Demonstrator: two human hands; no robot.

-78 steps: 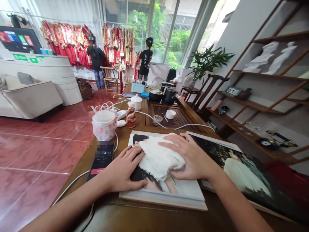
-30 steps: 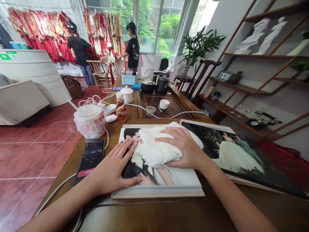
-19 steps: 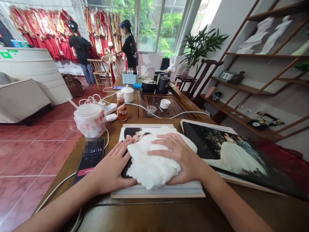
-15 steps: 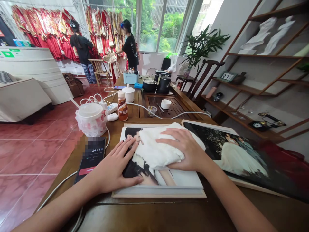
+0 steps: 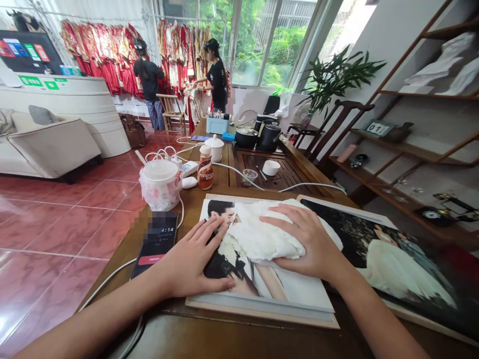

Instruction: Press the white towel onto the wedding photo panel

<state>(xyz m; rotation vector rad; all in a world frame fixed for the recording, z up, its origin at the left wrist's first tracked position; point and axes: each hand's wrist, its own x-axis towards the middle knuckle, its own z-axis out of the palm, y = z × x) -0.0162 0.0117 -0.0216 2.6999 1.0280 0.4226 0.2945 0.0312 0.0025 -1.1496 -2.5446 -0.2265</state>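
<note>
The brown wooden tabletop (image 5: pixel 209 344) carried everything. Toward its right edge lay a dark picture panel (image 5: pixel 396 269) showing a pale gown, and left of that, by the near edge, a lighter picture panel (image 5: pixel 303 289) lay flat. Over the lighter panel's middle and far right part sprawled a white wad (image 5: pixel 262 239), ragged at the border, its right end lapping onto the dark panel. So bunched, it left the lighter picture's near strip and far left corner in view.

The right hand (image 5: pixel 307 239) was curved over the wad, fingers parted on top and thumb at the near side, gripping it. The left hand (image 5: pixel 190 259) was spread wide and flat on the lighter panel's left side, gripping nothing. By the tabletop's left edge stood a plastic-wrapped tub (image 5: pixel 160 184), with a phone (image 5: pixel 160 244) nearer and a brown bottle (image 5: pixel 205 169) to the right; between tub and bottle sat a small white case (image 5: pixel 189 182).
</note>
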